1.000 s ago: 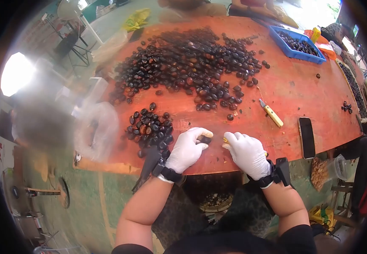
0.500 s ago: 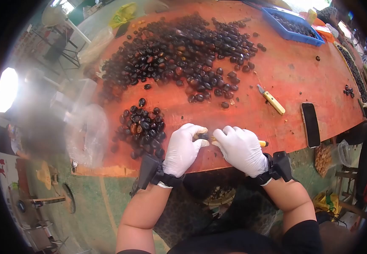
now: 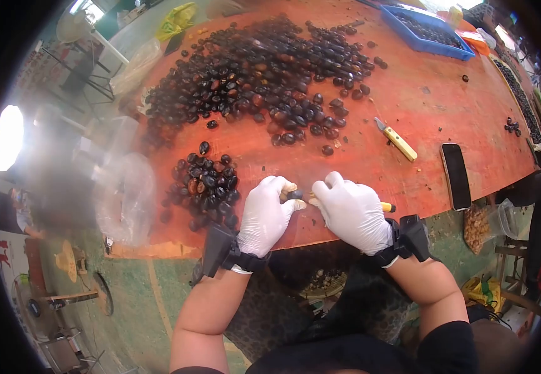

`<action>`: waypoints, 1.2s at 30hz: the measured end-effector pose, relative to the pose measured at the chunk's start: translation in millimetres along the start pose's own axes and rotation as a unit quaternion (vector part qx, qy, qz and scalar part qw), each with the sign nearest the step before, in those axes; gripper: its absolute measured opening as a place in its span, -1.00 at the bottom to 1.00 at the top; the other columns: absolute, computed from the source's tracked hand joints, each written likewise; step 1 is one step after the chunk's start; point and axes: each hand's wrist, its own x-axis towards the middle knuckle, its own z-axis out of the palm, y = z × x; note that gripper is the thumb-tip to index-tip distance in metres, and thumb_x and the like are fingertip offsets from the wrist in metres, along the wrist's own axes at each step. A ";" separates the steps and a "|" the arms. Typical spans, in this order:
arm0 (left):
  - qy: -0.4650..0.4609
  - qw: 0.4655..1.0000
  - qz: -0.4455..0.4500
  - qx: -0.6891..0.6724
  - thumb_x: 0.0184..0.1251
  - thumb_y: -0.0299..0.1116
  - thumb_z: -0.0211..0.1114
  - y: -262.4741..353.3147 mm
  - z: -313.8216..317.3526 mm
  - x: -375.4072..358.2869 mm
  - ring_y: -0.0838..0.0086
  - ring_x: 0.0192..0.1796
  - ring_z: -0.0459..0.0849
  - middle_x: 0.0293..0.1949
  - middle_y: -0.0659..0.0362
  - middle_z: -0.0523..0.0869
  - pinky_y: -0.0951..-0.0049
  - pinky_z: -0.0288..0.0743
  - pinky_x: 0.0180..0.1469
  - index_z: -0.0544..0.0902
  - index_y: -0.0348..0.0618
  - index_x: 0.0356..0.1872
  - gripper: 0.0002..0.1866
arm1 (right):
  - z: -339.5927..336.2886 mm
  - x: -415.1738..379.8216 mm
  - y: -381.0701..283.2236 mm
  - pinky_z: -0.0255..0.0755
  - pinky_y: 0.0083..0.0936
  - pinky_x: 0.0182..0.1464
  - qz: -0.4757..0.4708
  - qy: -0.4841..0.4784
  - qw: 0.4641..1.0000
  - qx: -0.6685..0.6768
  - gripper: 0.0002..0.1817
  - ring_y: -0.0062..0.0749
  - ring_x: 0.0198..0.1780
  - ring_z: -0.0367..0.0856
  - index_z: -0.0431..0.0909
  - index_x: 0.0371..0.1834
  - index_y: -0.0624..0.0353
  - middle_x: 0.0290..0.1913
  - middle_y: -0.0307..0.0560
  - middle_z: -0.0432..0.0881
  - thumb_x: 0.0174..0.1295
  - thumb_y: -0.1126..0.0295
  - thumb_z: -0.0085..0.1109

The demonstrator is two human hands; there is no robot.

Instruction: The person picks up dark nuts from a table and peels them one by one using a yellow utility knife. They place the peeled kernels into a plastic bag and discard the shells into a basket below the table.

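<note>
My left hand (image 3: 270, 212), in a white glove, pinches a dark oval seed (image 3: 294, 195) between thumb and fingers near the table's front edge. Just to its right, my right hand (image 3: 352, 210), gloved too, is closed around a yellow-handled tool (image 3: 388, 207). Only the handle's dark-tipped end sticks out behind that hand; its working end is hidden by the fingers. A narrow gap separates the two hands. Left of my left hand lies a small heap of glossy dark seeds (image 3: 205, 187). A much larger spread of them (image 3: 251, 75) covers the table further back.
On the red table (image 3: 370, 174) lie a knife with a pale yellow handle (image 3: 400, 143) and a phone (image 3: 456, 176). A blue tray (image 3: 429, 47) of dark seeds stands at the back right. Clear plastic bags (image 3: 127, 199) hang by the left edge.
My hands have drawn slightly apart, and the seed in my left fingers shows more plainly. The right fingers have lifted a little. The whole view has shifted slightly.
</note>
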 end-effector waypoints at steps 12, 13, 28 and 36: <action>0.025 0.996 0.059 0.067 0.12 -0.45 0.49 -4.4 -2.0 -2.5 0.08 -0.13 0.70 -0.22 -0.01 0.70 0.24 0.59 0.00 0.69 -0.31 -0.16 -0.73 | 4.3 -11.1 5.4 0.53 -0.28 -0.41 0.013 -0.034 0.998 -0.044 -0.81 -0.21 -0.37 0.69 0.50 -0.25 0.04 -0.32 -0.09 0.55 0.25 0.23 0.28; 0.040 0.988 0.074 0.129 0.12 -0.46 0.47 -4.5 -8.1 -3.7 0.07 -0.09 0.68 -0.20 -0.02 0.69 0.22 0.57 0.04 0.70 -0.30 -0.16 -0.74 | 4.4 -10.8 6.2 0.52 -0.26 -0.41 0.020 -0.025 0.999 -0.028 -0.81 -0.18 -0.38 0.68 0.50 -0.25 0.04 -0.33 -0.08 0.54 0.28 0.22 0.26; 0.103 0.966 0.012 0.237 0.26 -0.50 0.35 -106.8 -110.6 136.5 0.06 0.06 0.70 -0.05 -0.05 0.74 0.21 0.55 0.16 0.73 -0.18 0.01 -0.72 | 2.7 -6.1 8.2 0.54 -0.20 -0.45 0.046 -0.029 0.998 0.008 -0.80 -0.12 -0.39 0.70 0.49 -0.22 0.06 -0.34 -0.03 0.55 0.39 0.20 0.20; 0.102 0.964 0.091 0.228 0.31 -0.47 0.35 -108.2 -131.3 137.7 0.10 -0.16 0.72 -0.04 -0.01 0.66 0.25 0.60 0.00 0.73 -0.18 0.05 -0.71 | 2.8 -4.3 5.6 0.53 -0.19 -0.44 0.053 -0.032 0.998 0.005 -0.80 -0.06 -0.40 0.69 0.49 -0.22 0.07 -0.34 -0.02 0.56 0.38 0.20 0.20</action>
